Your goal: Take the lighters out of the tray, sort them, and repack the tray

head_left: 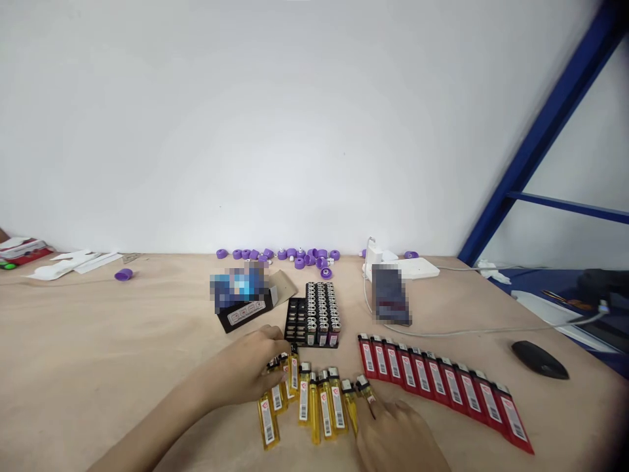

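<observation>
Yellow lighters lie on a tan table below a white wall, fingers half-curled, their hold unclear.

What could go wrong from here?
The left hand could bump the part-filled black tray just beyond it. The right hand might knock neighbouring yellow lighters askew, as they lie close together. The white cable runs just beyond the red lighters; a reach across might snag it.

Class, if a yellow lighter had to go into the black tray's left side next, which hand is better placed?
Probably the left hand, close to the near left corner of the black tray, at several yellow lighters. The right hand is farther off, at the lighters' right end.
</observation>
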Available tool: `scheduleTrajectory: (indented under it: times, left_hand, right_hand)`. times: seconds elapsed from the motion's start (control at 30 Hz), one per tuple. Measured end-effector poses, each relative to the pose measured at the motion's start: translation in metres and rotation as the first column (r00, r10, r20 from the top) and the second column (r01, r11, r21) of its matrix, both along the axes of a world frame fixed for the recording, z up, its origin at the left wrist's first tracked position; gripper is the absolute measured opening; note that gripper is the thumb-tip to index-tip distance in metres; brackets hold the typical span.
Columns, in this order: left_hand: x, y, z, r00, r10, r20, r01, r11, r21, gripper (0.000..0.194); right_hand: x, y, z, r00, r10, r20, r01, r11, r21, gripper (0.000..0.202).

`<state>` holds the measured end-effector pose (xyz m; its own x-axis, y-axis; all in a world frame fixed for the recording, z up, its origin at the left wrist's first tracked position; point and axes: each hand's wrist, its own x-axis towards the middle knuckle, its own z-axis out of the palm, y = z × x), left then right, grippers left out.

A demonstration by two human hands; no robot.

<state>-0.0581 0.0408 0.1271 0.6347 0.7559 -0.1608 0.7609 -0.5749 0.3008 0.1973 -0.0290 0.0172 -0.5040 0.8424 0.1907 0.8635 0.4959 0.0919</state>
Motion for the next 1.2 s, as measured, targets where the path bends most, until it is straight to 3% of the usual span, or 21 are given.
scheduleTrajectory:
  times: [0.13,0.27,0.47,0.7,0.87,1.03,1.2]
  left_hand:
    - [0.014,0.005,-0.025,1.0,0.012,-0.003,-0.012,1.0,0.015,0.017]
    - [0.012,0.006,-0.036,1.0,0.004,0.009,-0.004,1.0,-0.002,0.015]
    - [0.01,0.01,-0.04,0.999,0.051,0.002,-0.051,0.999,0.003,0.012]
    - [0.011,0.006,-0.037,0.998,0.067,-0.022,-0.067,0.998,0.005,0.013]
    - [0.017,-0.002,-0.032,0.995,0.101,-0.014,-0.1,0.994,0.05,0.023]
    - [0.023,-0.004,-0.032,0.995,0.097,-0.012,-0.096,0.995,0.036,0.035]
    - [0.024,-0.005,-0.033,0.995,0.086,-0.042,-0.085,0.996,0.034,0.03]
  right_hand:
    - [-0.003,-0.002,0.013,0.999,-0.052,-0.009,0.052,0.998,-0.031,0.011]
    - [-0.003,0.0,0.017,0.994,-0.104,-0.022,0.1,0.984,-0.147,0.015]
    - [-0.004,0.0,0.019,0.976,-0.216,-0.006,0.2,0.916,-0.347,0.025]
    - [-0.004,0.002,0.045,0.947,-0.316,-0.057,0.245,0.826,-0.507,0.019]
    - [-0.002,0.008,0.053,0.943,-0.332,-0.025,0.272,0.811,-0.517,0.016]
    - [-0.003,0.007,0.051,0.968,-0.248,0.023,0.229,0.848,-0.477,0.025]
    - [-0.002,0.006,0.045,0.964,-0.263,0.035,0.244,0.826,-0.508,0.028]
